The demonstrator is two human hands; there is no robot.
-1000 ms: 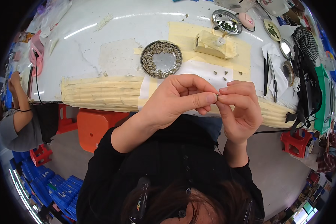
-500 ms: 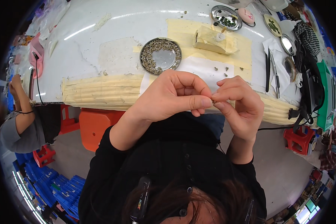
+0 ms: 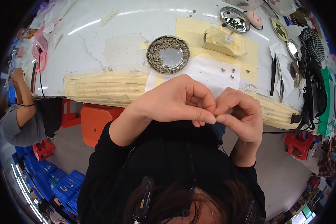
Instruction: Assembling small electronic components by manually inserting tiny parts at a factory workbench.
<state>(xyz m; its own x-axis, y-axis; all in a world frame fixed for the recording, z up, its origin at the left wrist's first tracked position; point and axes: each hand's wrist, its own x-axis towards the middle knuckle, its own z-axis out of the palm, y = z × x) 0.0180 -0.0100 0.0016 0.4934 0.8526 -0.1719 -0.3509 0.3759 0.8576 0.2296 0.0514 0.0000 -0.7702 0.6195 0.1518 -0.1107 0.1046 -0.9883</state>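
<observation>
My left hand [image 3: 179,100] and my right hand [image 3: 242,114] meet fingertip to fingertip just off the table's front edge. Both are closed in a pinch, thumb against forefinger. Whatever sits between the fingertips is hidden or too small to name. Beyond my left hand stands a round metal dish [image 3: 149,59] with many small grey-brown metal-looking pieces heaped round its rim. A few similar small pieces [image 3: 233,71] lie on a white sheet [image 3: 205,66] beyond my right hand.
A taped, cream-coloured block [image 3: 218,41] stands behind the sheet. Tweezers [image 3: 279,80] lie at the right on white tissue. A metal plate [image 3: 223,16] holds dark green pieces. Left of me is an orange stool [image 3: 97,125]; another person's arm [image 3: 25,114] rests at the far left.
Both hands have come down slightly toward me, still pinched together. The table's things sit a little further right in the picture. A tiny brownish bit seen between the fingertips is now hidden.
</observation>
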